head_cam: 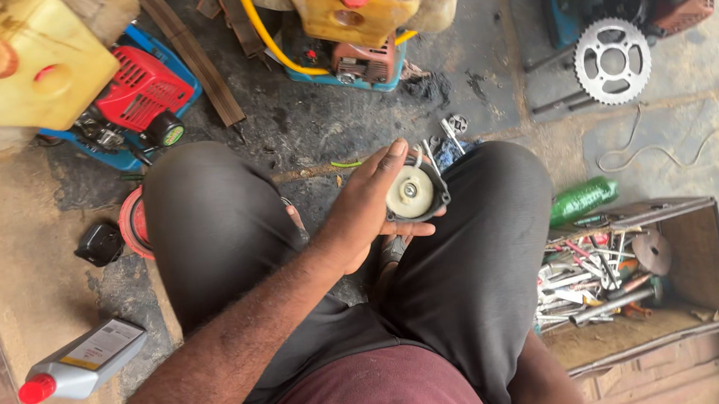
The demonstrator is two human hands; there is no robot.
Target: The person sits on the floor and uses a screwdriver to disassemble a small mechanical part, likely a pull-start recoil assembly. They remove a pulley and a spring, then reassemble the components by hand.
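Head view: seated person, knees apart
Left hand (pixel 365 210): fingers spread, cupping round pulley housing (pixel 412 193)
Right hand: out of sight
Toolbox (pixel 706 258): beside right knee

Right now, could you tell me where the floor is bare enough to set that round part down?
Bare concrete lies right of the sprocket, above the toolbox, crossed only by a wire. Another patch sits left of the knee, between the black cap and oil bottle. Crowded around both engines.

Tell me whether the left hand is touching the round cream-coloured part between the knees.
Touching. The head view shows the left hand cupped around the round part, with fingers wrapped under its dark rim and no gap between them.
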